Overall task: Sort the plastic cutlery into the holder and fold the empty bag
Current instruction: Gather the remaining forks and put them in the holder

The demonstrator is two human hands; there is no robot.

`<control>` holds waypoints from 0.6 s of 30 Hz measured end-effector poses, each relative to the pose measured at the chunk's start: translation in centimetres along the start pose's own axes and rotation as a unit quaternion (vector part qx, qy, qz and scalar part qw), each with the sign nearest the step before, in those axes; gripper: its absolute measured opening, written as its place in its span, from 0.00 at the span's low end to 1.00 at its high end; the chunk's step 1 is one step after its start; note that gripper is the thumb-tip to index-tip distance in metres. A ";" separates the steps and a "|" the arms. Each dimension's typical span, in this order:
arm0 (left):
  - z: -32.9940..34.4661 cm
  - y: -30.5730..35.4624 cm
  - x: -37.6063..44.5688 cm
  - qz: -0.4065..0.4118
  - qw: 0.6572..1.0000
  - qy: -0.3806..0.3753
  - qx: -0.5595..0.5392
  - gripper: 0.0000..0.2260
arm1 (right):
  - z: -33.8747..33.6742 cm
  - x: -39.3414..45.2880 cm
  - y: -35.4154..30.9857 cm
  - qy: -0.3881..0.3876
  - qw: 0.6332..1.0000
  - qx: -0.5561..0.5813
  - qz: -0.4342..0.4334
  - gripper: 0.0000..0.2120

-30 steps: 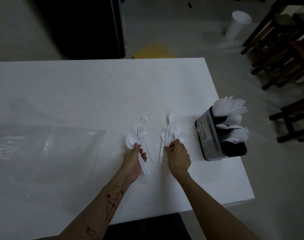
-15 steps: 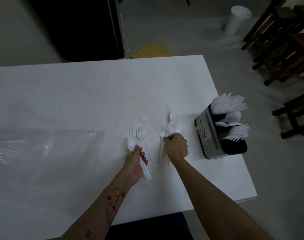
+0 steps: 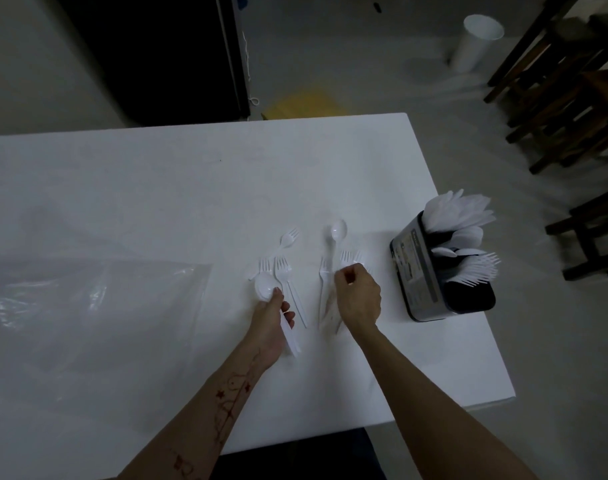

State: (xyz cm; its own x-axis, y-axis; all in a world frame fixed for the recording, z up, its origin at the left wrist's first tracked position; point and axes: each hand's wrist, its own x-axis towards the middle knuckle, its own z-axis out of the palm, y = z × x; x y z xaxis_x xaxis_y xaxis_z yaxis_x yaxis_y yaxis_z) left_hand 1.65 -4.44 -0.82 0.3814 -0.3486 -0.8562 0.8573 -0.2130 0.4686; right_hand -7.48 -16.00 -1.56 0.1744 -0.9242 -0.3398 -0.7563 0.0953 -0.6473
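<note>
Nearest to the camera, the left hand (image 3: pixel 273 318) grips a small bundle of white plastic spoons (image 3: pixel 265 287): the bowls stick out beyond its fingertips, the handles run back under the palm. This hand has hardly moved during the last second. Just to the right of its fingers lie two white plastic forks (image 3: pixel 282 268) flat on the white table (image 3: pixel 157 188), and a third fork (image 3: pixel 290 236) lies a little beyond them.

The right hand (image 3: pixel 359 294) has moved forward over the other group of forks (image 3: pixel 325 271), and its fingers are now curled with the tips pinching at fork handles; how many it holds I cannot tell. Beyond its fingertips one single white spoon (image 3: pixel 338 231) has become visible on the table.

To the right of this hand stands the black rectangular cutlery holder (image 3: pixel 424 271), already filled with knives, spoons and forks. I judge the sorting almost finished, only these few pieces remaining.

Far left of the left fingers lies the clear plastic bag (image 3: pixel 88 299), flat and not yet folded.
</note>
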 end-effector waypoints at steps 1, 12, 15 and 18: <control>0.1 0.2 0.0 -0.005 1.000 -0.011 -0.012 0.08 | -0.3 -0.5 0.4 -0.016 0.998 0.043 -0.031 0.05; 1.3 1.1 -0.8 -0.041 0.995 -0.090 -0.027 0.03 | -1.4 -2.7 2.0 -0.336 0.934 0.082 -0.089 0.06; 1.3 0.5 0.1 0.002 0.998 -0.058 -0.018 0.04 | -1.5 -2.7 2.0 -0.307 0.944 0.087 -0.084 0.08; 1.0 0.2 0.4 0.022 0.999 -0.037 -0.024 0.04 | -1.0 -2.5 2.8 -0.125 0.987 -0.051 -0.082 0.13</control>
State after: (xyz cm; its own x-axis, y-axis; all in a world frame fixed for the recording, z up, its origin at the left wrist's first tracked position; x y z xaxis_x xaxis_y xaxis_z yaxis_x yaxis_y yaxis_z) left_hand 1.58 -5.57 -0.88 0.3934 -0.4228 -0.8164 0.8568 -0.1534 0.4923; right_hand -10.66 -13.78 -1.83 0.4411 -0.8025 -0.4018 -0.7618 -0.0981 -0.6404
